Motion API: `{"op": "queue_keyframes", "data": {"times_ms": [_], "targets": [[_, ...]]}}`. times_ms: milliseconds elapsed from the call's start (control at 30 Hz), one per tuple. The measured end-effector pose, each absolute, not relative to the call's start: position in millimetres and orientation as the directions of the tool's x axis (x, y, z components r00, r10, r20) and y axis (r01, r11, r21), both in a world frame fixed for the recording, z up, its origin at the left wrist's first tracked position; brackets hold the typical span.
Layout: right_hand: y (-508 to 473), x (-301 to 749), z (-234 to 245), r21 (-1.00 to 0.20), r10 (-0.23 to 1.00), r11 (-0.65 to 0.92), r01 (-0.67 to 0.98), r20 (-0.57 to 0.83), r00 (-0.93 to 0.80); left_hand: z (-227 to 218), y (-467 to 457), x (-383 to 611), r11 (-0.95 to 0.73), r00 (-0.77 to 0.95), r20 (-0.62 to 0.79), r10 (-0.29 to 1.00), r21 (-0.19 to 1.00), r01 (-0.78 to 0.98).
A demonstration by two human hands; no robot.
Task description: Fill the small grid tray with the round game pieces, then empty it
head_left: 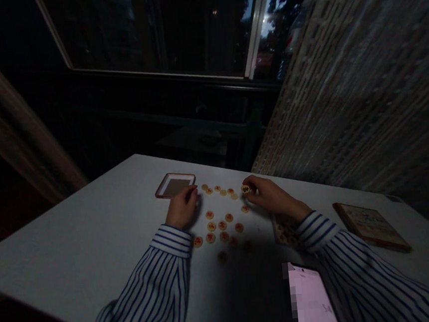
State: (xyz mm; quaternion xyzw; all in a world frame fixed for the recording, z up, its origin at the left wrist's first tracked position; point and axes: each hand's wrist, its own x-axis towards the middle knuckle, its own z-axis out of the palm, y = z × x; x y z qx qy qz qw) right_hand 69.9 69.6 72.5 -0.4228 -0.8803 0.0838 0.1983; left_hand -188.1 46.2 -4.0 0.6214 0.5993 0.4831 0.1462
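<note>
At ten o'clock from the loose pieces point(222, 225), a tray point(173, 186); at three, a flat case point(370, 225); the right hand point(270, 194) pinches a disc point(245, 189), marked face toward six; the left hand point(181, 207)'s grip is unclear.

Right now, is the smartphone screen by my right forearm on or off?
On: the smartphone screen glows pale pink and shows digits, brighter than the dim white table.
</note>
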Motion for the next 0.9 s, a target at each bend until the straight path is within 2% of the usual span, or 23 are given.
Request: {"op": "queue_keyframes", "data": {"times_ms": [233, 433, 667, 900], "targets": [[62.4, 91.3, 64.7, -0.457, 0.810, 0.586, 0.669, 0.296, -0.506, 4.6, 38.5, -175.9, -0.274, -0.153, 0.426, 0.892, 0.776, 0.568], [53.0, 109.5, 59.4, -0.512, 0.824, 0.564, 0.648, 0.304, -0.478, 10.8, 30.7, -156.9, -0.303, -0.083, 0.403, 0.911, 0.793, 0.529], [40.2, 126.8, 57.0, -0.533, 0.824, 0.567, 0.628, 0.340, -0.454, 25.0, 15.7, -131.0, -0.355, 0.102, 0.393, 0.914, 0.649, 0.672], [32.8, 142.4, 51.3, -0.579, 0.834, 0.551, 0.601, 0.362, -0.416, 37.3, 1.6, -99.6, -0.375, 0.159, 0.379, 0.912, 0.610, 0.698]]}}
